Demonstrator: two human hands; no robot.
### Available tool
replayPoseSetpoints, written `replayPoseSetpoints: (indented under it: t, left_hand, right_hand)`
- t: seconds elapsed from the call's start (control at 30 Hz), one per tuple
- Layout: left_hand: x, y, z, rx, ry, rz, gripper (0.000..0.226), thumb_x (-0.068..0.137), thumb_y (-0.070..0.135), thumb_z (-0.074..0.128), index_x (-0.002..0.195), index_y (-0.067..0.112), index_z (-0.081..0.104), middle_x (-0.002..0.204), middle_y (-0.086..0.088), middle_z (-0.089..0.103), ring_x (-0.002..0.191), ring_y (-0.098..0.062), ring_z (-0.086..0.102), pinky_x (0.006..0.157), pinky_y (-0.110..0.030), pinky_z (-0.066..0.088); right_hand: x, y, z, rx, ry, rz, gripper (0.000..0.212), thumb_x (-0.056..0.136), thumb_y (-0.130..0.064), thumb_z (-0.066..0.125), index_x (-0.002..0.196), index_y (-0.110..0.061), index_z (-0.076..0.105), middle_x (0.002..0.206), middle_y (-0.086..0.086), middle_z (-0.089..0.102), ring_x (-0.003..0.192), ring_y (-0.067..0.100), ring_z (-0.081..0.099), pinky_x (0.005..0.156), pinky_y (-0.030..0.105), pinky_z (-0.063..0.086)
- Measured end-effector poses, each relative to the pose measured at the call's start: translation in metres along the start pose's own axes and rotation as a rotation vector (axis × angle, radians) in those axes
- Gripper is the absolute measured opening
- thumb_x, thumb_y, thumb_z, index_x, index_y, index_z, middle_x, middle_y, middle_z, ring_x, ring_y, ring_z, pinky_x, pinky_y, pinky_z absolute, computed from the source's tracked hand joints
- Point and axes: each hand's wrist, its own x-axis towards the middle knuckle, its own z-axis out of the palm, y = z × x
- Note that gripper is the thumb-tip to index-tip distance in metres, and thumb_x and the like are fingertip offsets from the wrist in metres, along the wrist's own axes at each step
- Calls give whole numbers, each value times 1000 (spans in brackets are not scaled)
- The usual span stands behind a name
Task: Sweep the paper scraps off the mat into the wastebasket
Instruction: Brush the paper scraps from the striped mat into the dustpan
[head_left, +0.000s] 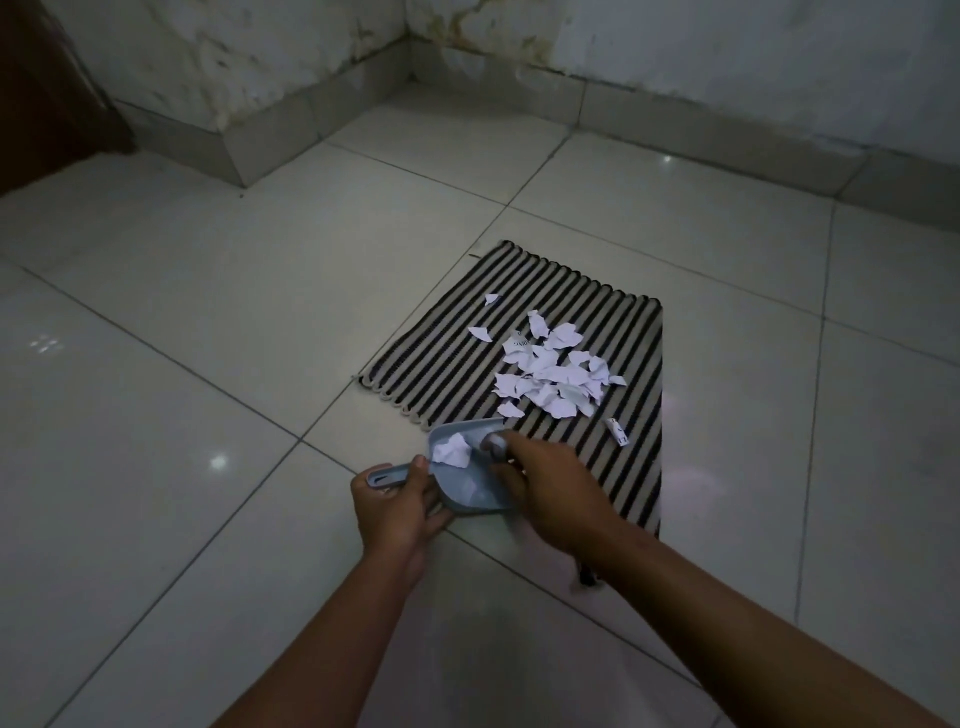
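My left hand (396, 512) is wrapped around the handle of the pale blue dustpan (464, 475), its lip resting at the near edge of the striped mat (447, 358). My right hand (553, 491) is curled around something blurred over the pan, what exactly I can't tell. One white scrap (453, 450) sits in the pan. The main pile of paper scraps (553, 371) lies on the mat just beyond, on the tiled floor (182, 415).

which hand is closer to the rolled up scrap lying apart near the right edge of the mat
Right. The right hand is on the mat just left of the rolled scrap, gripping a brush. The left hand is farther left, off the mat, holding the dustpan handle.
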Motion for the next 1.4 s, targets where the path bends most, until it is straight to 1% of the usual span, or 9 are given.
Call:
replayPoseSetpoints:
  t: [0.27,0.37,0.5,0.6,0.73,0.87,1.07,1.23,1.4]
  left_hand:
    - [-2,-3,-11,38,-41,18,35,96,7,69,124,4,47,111,-28,70,87,-34,74,63,-49,63]
    - [-6,-8,-11,7,-8,7,37,95,7,69,125,3,47,114,-29,69,89,-34,73,65,-52,63]
    - [-10,-11,-8,-37,46,-17,39,95,7,69,127,3,47,118,-30,67,93,-37,73,59,-48,63]
    - [-12,-10,-6,-71,73,-41,35,95,5,68,121,11,45,118,-26,67,91,-33,73,58,-46,63]
    - [-7,-3,-5,-77,77,-44,33,96,7,67,120,13,45,119,-25,67,94,-34,74,56,-44,63]
    - [0,2,-2,-77,82,-39,41,96,7,67,129,7,44,120,-25,67,93,-33,74,54,-41,62]
    - [10,22,0,-24,69,48,43,97,5,66,132,8,41,119,-20,64,93,-30,72,55,-41,63]
    - [17,34,3,-8,57,79,38,98,5,65,126,14,41,115,-14,64,87,-22,70,51,-37,62]
    - [23,35,4,-7,55,74,40,98,6,65,130,10,41,114,-16,67,84,-23,71,53,-40,62]
  right_hand:
    - [-24,26,-49,80,411,156,14,97,-29,56,109,-25,60,79,-21,54,67,-4,58,59,13,48]
    - [-41,29,-35,61,367,175,6,97,-35,53,95,-30,56,76,-17,57,65,-7,59,55,9,48]
    - [-40,23,-2,46,217,118,8,97,-35,52,101,-35,58,97,-16,63,86,-4,58,73,19,52]
    - [-34,9,3,53,114,47,14,98,-36,50,111,-34,56,100,-20,57,87,-6,55,69,8,45]
    - [-26,16,-9,68,199,46,12,99,-32,51,109,-32,57,94,-19,60,81,-12,57,63,2,43]
    - [-10,16,-8,-8,58,40,25,98,-31,51,122,-24,55,101,-11,62,77,-6,56,60,6,44]
    - [39,29,-36,-141,267,42,18,101,-27,48,115,-18,54,93,0,65,73,12,59,64,35,55]
    - [57,32,-22,-322,114,-25,14,102,-27,41,104,-16,50,93,5,66,75,18,56,63,32,48]
    - [61,27,-27,-95,174,12,20,101,-28,46,119,-21,51,95,-3,62,80,18,62,69,35,53]
